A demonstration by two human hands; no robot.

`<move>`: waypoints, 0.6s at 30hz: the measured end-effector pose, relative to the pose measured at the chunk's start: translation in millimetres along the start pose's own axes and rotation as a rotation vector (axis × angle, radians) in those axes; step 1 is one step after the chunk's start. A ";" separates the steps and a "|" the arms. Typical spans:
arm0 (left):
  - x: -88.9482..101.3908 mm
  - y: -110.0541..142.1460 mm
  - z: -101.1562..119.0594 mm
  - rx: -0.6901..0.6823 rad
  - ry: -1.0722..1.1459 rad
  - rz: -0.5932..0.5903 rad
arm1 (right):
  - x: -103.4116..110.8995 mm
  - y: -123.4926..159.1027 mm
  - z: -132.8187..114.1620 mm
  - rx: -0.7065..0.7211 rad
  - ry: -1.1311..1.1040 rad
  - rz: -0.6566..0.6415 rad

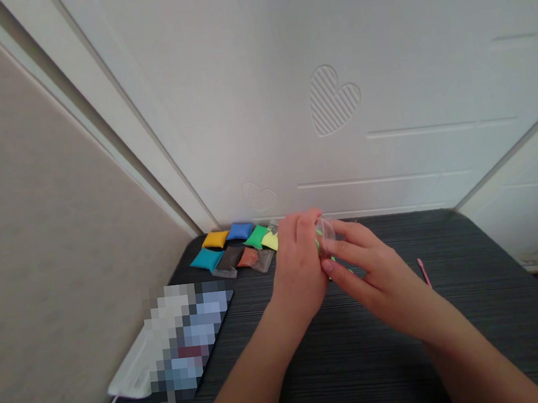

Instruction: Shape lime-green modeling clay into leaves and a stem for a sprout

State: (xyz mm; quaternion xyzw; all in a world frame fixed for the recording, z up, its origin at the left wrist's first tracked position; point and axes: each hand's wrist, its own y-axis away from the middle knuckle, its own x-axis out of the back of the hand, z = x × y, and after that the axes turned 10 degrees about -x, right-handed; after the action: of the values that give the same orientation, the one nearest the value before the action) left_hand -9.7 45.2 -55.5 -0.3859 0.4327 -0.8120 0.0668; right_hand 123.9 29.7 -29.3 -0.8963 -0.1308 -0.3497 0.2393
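The fingers of our left hand (299, 265) are bent and close together around a clear plastic thing (329, 232), and the back of the hand hides much of it. The fingers of our right hand (379, 270) are a little apart, and they hold the same thing from the other side, with the thumb lower down. It is up between our hands, over the far part of the dark counter (357, 359). We see bright green bits (331, 260) by our fingers (they are too small to tell what they are).

To the left of our hands are little packs in two rows. The back row has yellow (215, 239), blue (240, 231), green (257, 236) and pale yellow (270, 240) ones. The front row has teal (206, 259), dark (230, 259) and orange-brown (248, 257) ones. Nearer us on that side lie a white thing with a strap (135, 369) and a blurry flat thing (208, 330). A pink stick (424, 273) lies to the right. Behind the counter, a white panel (239, 102) has heart shapes (333, 100) on it.
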 end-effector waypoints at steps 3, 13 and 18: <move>0.2 -1.0 -1.6 0.008 -0.017 0.026 | -2.1 -0.6 2.9 -0.005 -0.013 0.038; 22.8 -9.2 2.0 0.209 0.368 -0.251 | 11.7 -0.7 14.0 -0.101 -0.153 0.160; 31.2 -10.9 -8.2 0.397 0.792 -0.441 | 21.7 0.1 18.9 -0.142 -0.238 0.030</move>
State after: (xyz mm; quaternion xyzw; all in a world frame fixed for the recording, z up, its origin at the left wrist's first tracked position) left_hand -34.4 43.5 -32.3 -0.1096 0.1698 -0.9579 -0.2040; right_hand 150.2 40.9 -26.5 -0.9480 -0.1197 -0.2456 0.1633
